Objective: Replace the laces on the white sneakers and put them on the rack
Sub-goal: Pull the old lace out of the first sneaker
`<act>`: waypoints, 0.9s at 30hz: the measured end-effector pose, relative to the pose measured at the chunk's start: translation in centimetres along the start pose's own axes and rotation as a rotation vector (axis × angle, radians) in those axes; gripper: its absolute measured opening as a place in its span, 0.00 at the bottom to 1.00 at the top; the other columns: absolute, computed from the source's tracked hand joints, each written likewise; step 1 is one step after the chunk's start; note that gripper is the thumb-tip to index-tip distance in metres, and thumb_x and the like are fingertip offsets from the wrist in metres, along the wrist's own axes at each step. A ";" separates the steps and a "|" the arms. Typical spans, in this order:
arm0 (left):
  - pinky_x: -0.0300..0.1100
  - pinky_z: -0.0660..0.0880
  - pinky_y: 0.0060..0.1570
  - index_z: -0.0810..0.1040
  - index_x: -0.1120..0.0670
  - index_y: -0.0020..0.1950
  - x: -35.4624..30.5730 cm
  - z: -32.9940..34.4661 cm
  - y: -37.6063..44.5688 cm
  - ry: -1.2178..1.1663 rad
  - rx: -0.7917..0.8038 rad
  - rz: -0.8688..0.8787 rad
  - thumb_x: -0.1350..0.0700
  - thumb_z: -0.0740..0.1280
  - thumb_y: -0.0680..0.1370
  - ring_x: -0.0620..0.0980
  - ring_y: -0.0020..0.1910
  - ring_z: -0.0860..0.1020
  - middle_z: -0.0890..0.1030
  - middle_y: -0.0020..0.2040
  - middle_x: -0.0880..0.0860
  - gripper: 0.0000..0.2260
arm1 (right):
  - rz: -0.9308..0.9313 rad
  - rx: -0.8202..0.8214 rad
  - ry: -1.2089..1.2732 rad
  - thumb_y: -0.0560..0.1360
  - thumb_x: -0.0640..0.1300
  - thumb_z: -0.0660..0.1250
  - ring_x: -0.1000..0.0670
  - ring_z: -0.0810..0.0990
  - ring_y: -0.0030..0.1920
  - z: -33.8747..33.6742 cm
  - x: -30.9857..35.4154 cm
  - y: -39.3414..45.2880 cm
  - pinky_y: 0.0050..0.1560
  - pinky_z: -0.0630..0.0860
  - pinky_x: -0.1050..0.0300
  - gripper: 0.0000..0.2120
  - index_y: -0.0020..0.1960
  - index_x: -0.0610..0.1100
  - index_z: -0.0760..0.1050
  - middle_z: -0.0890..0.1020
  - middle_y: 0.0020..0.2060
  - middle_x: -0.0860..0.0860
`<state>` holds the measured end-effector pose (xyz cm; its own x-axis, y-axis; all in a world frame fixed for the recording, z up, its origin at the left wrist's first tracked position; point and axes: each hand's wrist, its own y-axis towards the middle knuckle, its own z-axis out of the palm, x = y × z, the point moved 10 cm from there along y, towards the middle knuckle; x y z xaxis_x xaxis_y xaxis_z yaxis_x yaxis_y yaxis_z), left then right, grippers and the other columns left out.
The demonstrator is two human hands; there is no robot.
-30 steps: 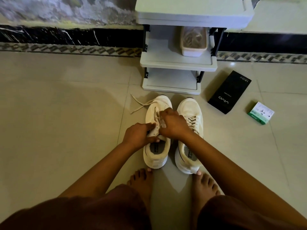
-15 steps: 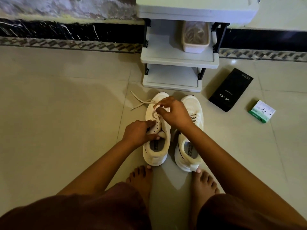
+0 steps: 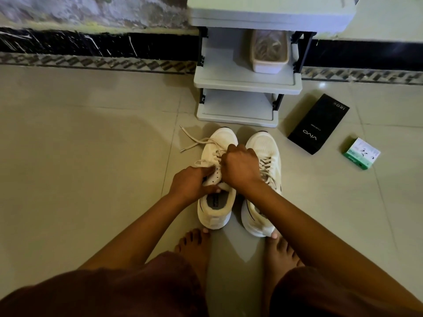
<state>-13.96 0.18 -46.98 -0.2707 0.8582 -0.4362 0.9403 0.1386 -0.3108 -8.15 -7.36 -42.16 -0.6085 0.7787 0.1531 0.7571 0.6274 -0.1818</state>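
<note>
Reading "vivo" on black box [image 3: 318, 124], hands [image 3: 240, 165] unlacing sneaker [image 3: 217, 202]

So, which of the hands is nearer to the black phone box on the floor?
The right hand. It sits over the laces between the two sneakers, toward the black phone box. The left hand grips the left sneaker's tongue area, farther away.

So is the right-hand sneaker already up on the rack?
No, the right sneaker stands on the floor beside the left sneaker, in front of the rack.
</note>
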 end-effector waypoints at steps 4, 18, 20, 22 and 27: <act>0.45 0.74 0.49 0.69 0.45 0.70 0.6 0.2 0.0 0.023 0.010 -0.017 0.37 0.69 0.70 0.52 0.57 0.77 0.79 0.61 0.50 0.30 | 0.273 0.096 1.366 0.74 0.37 0.68 0.61 0.81 0.38 -1.1 -1.8 -0.3 0.41 0.76 0.70 0.05 0.41 0.43 0.81 0.83 0.38 0.53; 0.46 0.75 0.51 0.65 0.45 0.72 0.2 0.5 0.1 0.122 0.051 -0.036 0.36 0.67 0.72 0.52 0.57 0.77 0.79 0.61 0.52 0.31 | -0.028 -0.028 -0.066 0.75 0.42 0.63 0.44 0.74 0.55 -0.3 0.3 -0.8 0.49 0.71 0.54 0.12 0.57 0.40 0.77 0.75 0.56 0.44; 0.44 0.75 0.50 0.68 0.45 0.70 0.2 0.5 0.1 0.102 0.045 -0.026 0.37 0.67 0.71 0.51 0.56 0.78 0.79 0.60 0.51 0.29 | 0.096 -0.009 0.292 0.75 0.44 0.66 0.47 0.76 0.54 -1.5 -0.8 -0.6 0.52 0.72 0.54 0.12 0.56 0.40 0.77 0.78 0.54 0.46; 0.44 0.74 0.51 0.67 0.45 0.71 0.2 0.5 0.1 0.096 0.033 -0.020 0.37 0.67 0.71 0.51 0.58 0.77 0.78 0.62 0.49 0.30 | 0.126 0.099 1.057 0.74 0.42 0.69 0.54 0.79 0.48 -2.2 -0.2 -0.6 0.51 0.76 0.59 0.08 0.52 0.40 0.80 0.81 0.47 0.49; 0.41 0.72 0.49 0.66 0.44 0.72 0.3 0.6 0.2 0.102 0.014 -0.016 0.36 0.67 0.71 0.50 0.58 0.77 0.78 0.62 0.49 0.32 | 0.110 -0.032 1.444 0.76 0.37 0.66 0.52 0.78 0.50 -3.6 -0.5 -0.4 0.48 0.76 0.62 0.12 0.58 0.45 0.76 0.80 0.54 0.46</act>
<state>-13.98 0.18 -47.64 -0.2622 0.9018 -0.3437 0.9329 0.1458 -0.3292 -7.30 -8.00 -38.63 0.2035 0.1249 0.9711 0.7999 0.5508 -0.2385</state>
